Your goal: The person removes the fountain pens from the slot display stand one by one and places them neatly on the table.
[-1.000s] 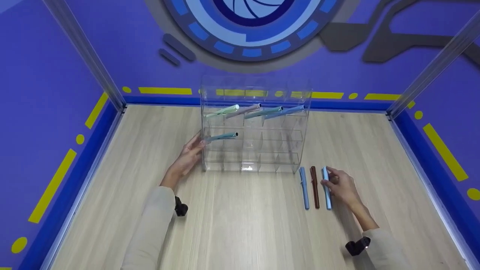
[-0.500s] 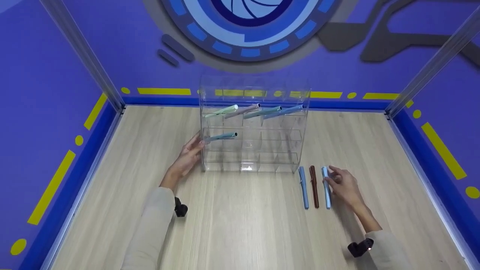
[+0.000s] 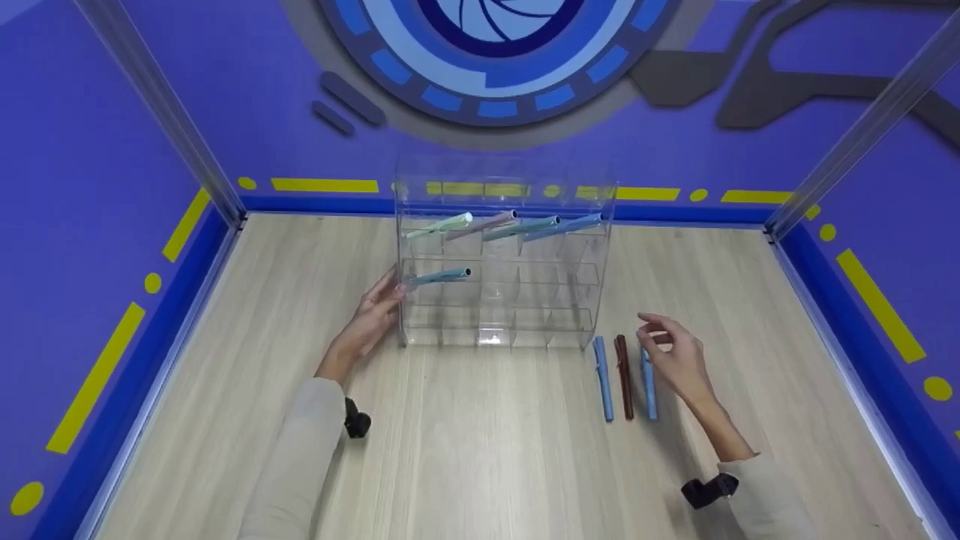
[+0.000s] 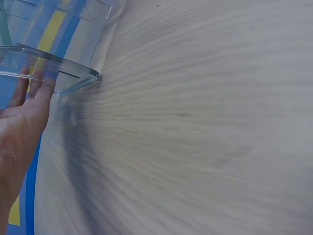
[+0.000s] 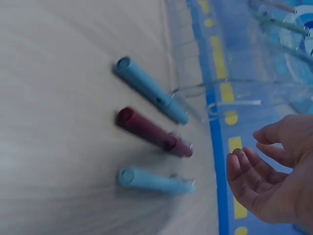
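Note:
A clear acrylic rack (image 3: 525, 300) stands at the back middle of the wooden table. Its top row holds several pens, and a teal pen (image 3: 439, 277) lies in the second row at the left. My left hand (image 3: 384, 298) rests with straight fingers against the rack's left side; in the left wrist view those fingers (image 4: 41, 88) touch the rack's corner (image 4: 73, 78). A blue pen (image 3: 602, 377), a maroon pen (image 3: 624, 375) and a light blue pen (image 3: 648, 384) lie side by side right of the rack. My right hand (image 3: 660, 336) hovers just above the light blue pen (image 5: 154, 180), fingers loosely curled and holding nothing.
Blue walls with yellow marks enclose the table on three sides, with metal posts (image 3: 157, 112) at the back corners. Bare wood (image 3: 480, 450) lies in front of the rack and to both sides.
My right hand has let go of the light blue pen and risen a little above it; the pen stays on the table. The left hand has stayed on the rack.

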{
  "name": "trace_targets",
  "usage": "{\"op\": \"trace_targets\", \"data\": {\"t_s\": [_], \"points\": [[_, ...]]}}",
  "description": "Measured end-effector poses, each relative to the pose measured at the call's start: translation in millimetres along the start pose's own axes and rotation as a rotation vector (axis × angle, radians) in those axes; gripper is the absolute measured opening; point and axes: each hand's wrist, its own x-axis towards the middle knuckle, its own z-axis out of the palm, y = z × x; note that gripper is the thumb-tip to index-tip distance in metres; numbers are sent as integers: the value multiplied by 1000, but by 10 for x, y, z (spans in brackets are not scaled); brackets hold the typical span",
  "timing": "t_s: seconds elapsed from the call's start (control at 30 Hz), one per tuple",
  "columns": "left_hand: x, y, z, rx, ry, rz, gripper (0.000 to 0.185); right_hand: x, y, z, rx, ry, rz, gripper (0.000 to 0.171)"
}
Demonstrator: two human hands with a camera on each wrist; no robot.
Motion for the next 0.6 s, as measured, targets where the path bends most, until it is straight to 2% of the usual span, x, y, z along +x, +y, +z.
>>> {"op": "trace_targets", "data": {"t_s": [0.27,0.4,0.6], "points": [[2,4,9,-23,10,12,65,41,-356,190,87,-56,-34,28],[0,6,8,-26,7,17,64,61,-494,270,133,-119,-45,28],[-7,-10,-6,-1,2,1,68,94,-630,395,249,-205,-124,29]]}}
